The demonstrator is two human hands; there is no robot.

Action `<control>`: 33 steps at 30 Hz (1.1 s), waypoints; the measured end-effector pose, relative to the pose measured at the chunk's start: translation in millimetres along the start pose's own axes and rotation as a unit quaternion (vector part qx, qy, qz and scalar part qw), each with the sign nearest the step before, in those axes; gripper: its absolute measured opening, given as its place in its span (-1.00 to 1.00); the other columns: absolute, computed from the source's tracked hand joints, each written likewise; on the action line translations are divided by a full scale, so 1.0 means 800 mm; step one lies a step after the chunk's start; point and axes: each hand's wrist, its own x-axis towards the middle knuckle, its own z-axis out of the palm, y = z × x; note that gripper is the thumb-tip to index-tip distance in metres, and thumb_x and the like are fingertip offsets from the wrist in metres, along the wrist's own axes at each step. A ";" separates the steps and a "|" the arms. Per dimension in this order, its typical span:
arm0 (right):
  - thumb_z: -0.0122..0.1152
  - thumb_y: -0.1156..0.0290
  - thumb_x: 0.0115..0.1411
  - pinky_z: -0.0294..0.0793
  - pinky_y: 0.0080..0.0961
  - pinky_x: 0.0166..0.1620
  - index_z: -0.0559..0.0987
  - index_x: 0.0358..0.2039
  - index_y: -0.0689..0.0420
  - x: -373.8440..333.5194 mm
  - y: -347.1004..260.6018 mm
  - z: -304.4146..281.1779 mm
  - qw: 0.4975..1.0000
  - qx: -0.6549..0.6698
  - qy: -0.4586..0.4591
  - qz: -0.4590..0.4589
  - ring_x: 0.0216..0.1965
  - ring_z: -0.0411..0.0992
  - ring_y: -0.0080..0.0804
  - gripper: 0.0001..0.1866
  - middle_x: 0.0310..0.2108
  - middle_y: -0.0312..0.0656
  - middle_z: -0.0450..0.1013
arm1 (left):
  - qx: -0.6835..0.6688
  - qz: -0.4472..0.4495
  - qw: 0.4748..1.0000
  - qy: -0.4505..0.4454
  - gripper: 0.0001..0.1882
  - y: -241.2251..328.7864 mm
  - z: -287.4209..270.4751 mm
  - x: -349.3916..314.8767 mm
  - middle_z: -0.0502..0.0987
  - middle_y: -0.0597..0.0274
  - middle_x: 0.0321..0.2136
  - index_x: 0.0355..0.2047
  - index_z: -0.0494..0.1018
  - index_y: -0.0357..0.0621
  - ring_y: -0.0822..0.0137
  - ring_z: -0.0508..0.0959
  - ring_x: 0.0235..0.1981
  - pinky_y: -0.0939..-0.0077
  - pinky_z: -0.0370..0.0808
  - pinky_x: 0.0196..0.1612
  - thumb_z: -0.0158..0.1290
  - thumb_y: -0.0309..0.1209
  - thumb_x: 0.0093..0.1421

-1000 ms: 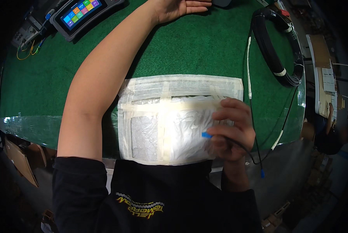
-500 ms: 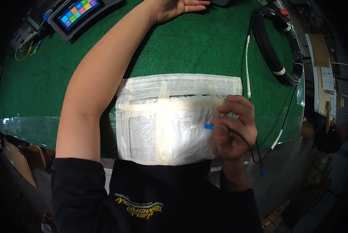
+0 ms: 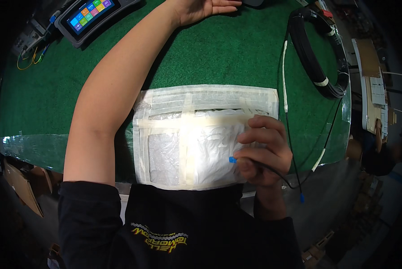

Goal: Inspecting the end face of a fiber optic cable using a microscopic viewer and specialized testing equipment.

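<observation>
My right hand (image 3: 267, 154) pinches a thin black cable (image 3: 279, 175) close to its end, above a pale taped pad. A small blue connector (image 3: 232, 159) sticks out to the left of the fingertips. The cable's other visible end, also blue-tipped (image 3: 302, 198), hangs past the near table edge. My left hand (image 3: 205, 10) lies far forward at the top edge of the view with its fingers stretched out. It is beside a dark object (image 3: 254, 3) that is mostly cut off, and I see nothing held in it.
On the green table covering (image 3: 237, 58) lie a handheld device with a lit screen (image 3: 91, 15), a coil of black cable (image 3: 311, 56) and the white pad (image 3: 165, 154) with tape strips. Thin yellow cords (image 3: 28, 62) sit far left. Cardboard (image 3: 24, 184) stands below the table.
My right hand has moved slightly left and nearer to me, and the blue connector has dropped lower with it. My left hand has stayed in place.
</observation>
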 end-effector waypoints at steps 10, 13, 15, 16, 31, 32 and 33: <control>0.40 0.28 0.12 0.57 -0.21 -0.10 0.68 -0.50 0.10 0.000 -0.001 0.001 1.000 0.009 -0.016 0.001 -0.12 0.53 -0.05 -0.82 -0.30 -0.17 0.58 | 0.001 -0.007 1.000 0.012 -0.27 0.001 -0.001 -0.002 0.66 0.04 -0.21 -0.01 0.52 -0.25 0.15 0.69 -0.16 0.22 0.67 0.00 -0.05 0.28 0.37; 0.42 0.28 0.10 0.58 -0.23 -0.10 0.67 -0.52 0.10 -0.008 0.003 0.002 0.998 0.004 0.062 0.028 -0.11 0.54 -0.07 -0.82 -0.31 -0.20 0.59 | 0.005 -0.002 1.000 -0.003 -0.26 0.001 0.001 0.001 0.66 0.03 -0.20 0.00 0.52 -0.25 0.14 0.69 -0.14 0.21 0.66 0.01 -0.06 0.28 0.37; 0.42 0.27 0.10 0.58 -0.23 -0.10 0.67 -0.52 0.09 -0.009 0.002 0.003 0.996 -0.018 0.064 0.054 -0.11 0.54 -0.08 -0.81 -0.30 -0.20 0.59 | 0.004 -0.004 1.000 -0.002 -0.25 -0.001 0.004 0.003 0.66 0.03 -0.20 0.01 0.51 -0.26 0.14 0.69 -0.14 0.21 0.65 0.02 -0.07 0.28 0.37; 0.42 0.27 0.10 0.59 -0.24 -0.10 0.67 -0.53 0.09 -0.009 0.001 0.003 0.994 -0.041 0.067 0.078 -0.11 0.55 -0.10 -0.81 -0.30 -0.21 0.60 | 0.004 -0.005 1.000 -0.001 -0.25 -0.002 0.006 0.003 0.66 0.03 -0.20 0.01 0.51 -0.27 0.14 0.69 -0.13 0.21 0.65 0.03 -0.07 0.29 0.37; 0.43 0.17 0.16 0.55 -0.19 -0.05 0.70 -0.46 0.05 0.001 0.000 0.001 0.999 0.001 -0.034 0.004 -0.08 0.52 -0.04 -0.77 -0.25 -0.21 0.60 | 0.003 -0.004 1.000 0.018 -0.25 -0.001 0.000 -0.002 0.66 0.03 -0.20 -0.01 0.52 -0.26 0.14 0.69 -0.14 0.21 0.65 0.01 -0.06 0.30 0.36; 0.43 0.17 0.15 0.55 -0.20 -0.05 0.70 -0.46 0.05 0.000 -0.002 -0.001 1.000 0.006 -0.015 0.015 -0.07 0.52 -0.04 -0.78 -0.26 -0.21 0.60 | 0.002 -0.004 1.000 0.019 -0.25 -0.001 0.000 -0.001 0.66 0.03 -0.20 -0.01 0.52 -0.26 0.14 0.69 -0.14 0.21 0.65 0.01 -0.06 0.30 0.36; 0.44 0.17 0.15 0.56 -0.20 -0.05 0.70 -0.46 0.04 -0.001 -0.003 -0.001 1.000 0.011 0.003 0.026 -0.07 0.52 -0.05 -0.78 -0.27 -0.22 0.61 | 0.001 -0.006 1.000 0.011 -0.25 -0.001 0.001 0.001 0.66 0.03 -0.20 -0.01 0.52 -0.26 0.14 0.69 -0.15 0.21 0.65 0.01 -0.06 0.30 0.36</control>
